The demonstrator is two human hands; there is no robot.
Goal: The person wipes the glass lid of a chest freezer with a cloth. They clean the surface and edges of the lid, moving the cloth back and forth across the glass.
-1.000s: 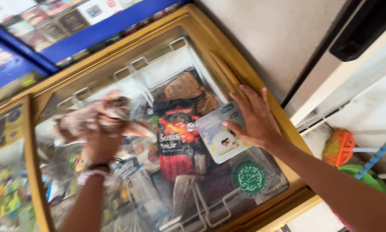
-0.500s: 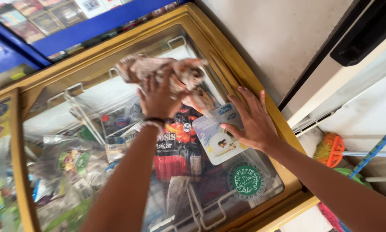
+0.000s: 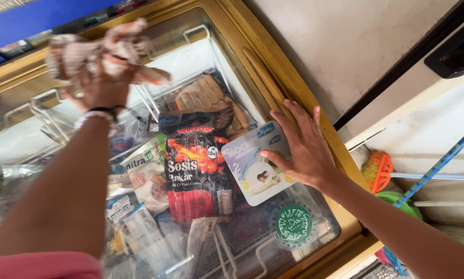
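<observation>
The left hand (image 3: 104, 85) grips a crumpled rag (image 3: 95, 49) at the far end of the chest freezer's sliding glass lid (image 3: 185, 62), its fingers curled tight and pinching the cloth into a bunch against the pane. The right hand (image 3: 302, 150) lies flat on the near right part of the lid, fingers spread, the palm beside the yellow-brown frame (image 3: 273, 77) and the fingertips over a pale rectangular sticker (image 3: 255, 163) on the glass. Under the pane sit a red-and-black sausage pack (image 3: 197, 165), a bag of brown breaded pieces (image 3: 206, 95) and white wire baskets (image 3: 201, 39); a round green sticker (image 3: 294, 226) sits near the lid's lower corner.

To wipe well here, the rag would do better opened out flat under the palm than bunched, so more cloth meets the glass. Long overlapping strokes along the pane, with even pressure, should leave fewer streaks. The spread right hand seems to steady the sliding lid; it is best to keep its weight close to the frame and not on the middle of the glass, and to work the cloth into the corners beside the frame
</observation>
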